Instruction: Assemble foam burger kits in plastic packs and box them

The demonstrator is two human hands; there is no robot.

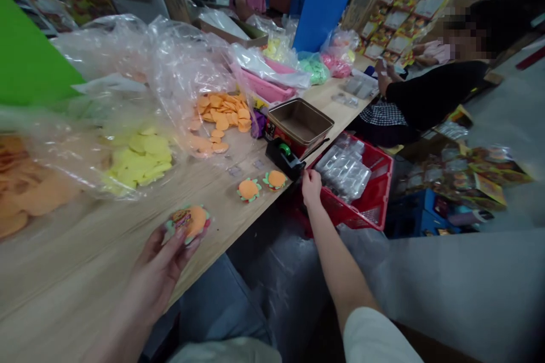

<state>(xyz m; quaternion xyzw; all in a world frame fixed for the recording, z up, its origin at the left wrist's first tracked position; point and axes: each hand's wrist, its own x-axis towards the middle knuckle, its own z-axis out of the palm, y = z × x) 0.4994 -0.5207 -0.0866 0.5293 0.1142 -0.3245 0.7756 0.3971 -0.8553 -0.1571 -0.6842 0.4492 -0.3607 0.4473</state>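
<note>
Over the table's front part, my left hand grips a clear pack of toy burger pieces, with an orange round and green and red edges showing. A small printed picture of a burger lies on its left side. My right hand is closed in a pinch at the front end of a black tape dispenser with a green core; whatever is between the fingertips is too small to make out. Left of the dispenser, two more toy burgers, an orange-topped one and its neighbour, lie on the wooden table.
Clear bags spill orange rounds and yellow rounds along the table. A brown tin stands behind the dispenser. Below the edge, a red basket holds clear packs. Two co-workers sit farther along, one in a black top.
</note>
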